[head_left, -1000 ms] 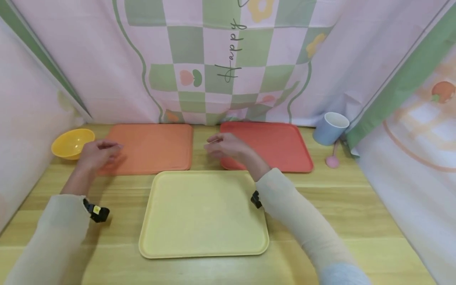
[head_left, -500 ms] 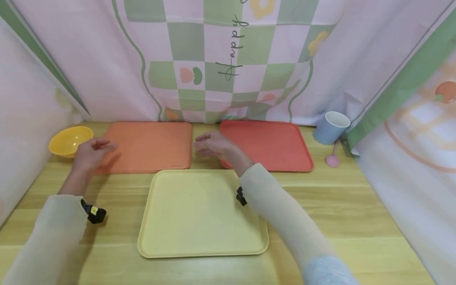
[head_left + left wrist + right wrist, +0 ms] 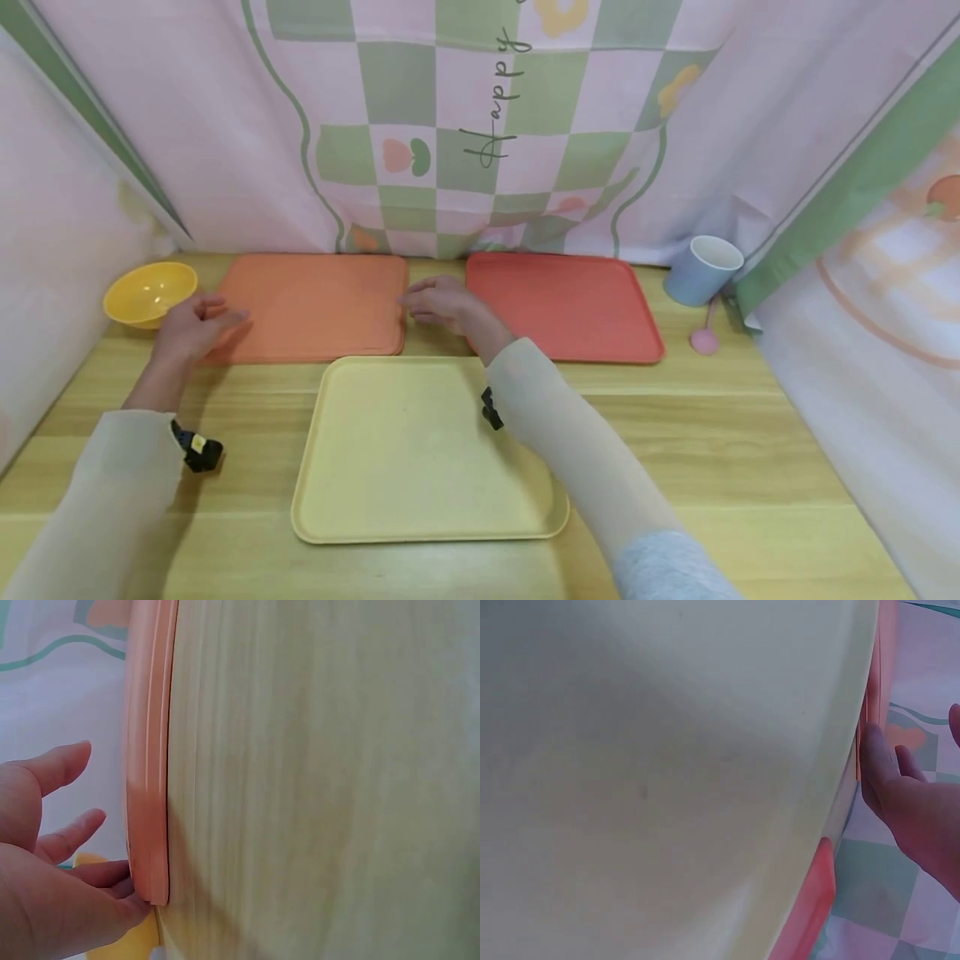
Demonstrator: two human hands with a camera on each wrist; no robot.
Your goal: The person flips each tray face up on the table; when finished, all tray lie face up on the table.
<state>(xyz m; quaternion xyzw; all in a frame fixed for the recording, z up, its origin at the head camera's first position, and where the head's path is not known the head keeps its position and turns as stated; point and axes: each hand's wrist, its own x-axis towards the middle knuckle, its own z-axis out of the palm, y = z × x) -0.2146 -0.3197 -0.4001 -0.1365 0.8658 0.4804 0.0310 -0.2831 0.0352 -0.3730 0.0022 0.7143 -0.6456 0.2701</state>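
Note:
Between my two hands lies an orange tray [image 3: 322, 308], flat on the wooden table at the back left. My left hand [image 3: 187, 332] is at its left end; in the left wrist view, the lower fingers meet the corner of the tray's layered rim [image 3: 152, 772], while the thumb and another finger stay spread. At the opposite end, my right hand [image 3: 442, 304] has its fingertips right at the tray's right edge. The right wrist view shows those fingers [image 3: 877, 761] fairly straight against the orange rim. Neither hand's fingers are curled round the tray.
A pale yellow tray [image 3: 412, 450] lies in front, under my right forearm. Behind that arm is a red tray [image 3: 562, 308]. A yellow bowl [image 3: 150, 292] stands beside my left hand. At the back right are a blue cup [image 3: 702, 271] and a pink spoon [image 3: 705, 340].
My right hand has moved left from the red tray's edge to the orange tray's right edge. My left hand has shifted slightly left and settled at its left end.

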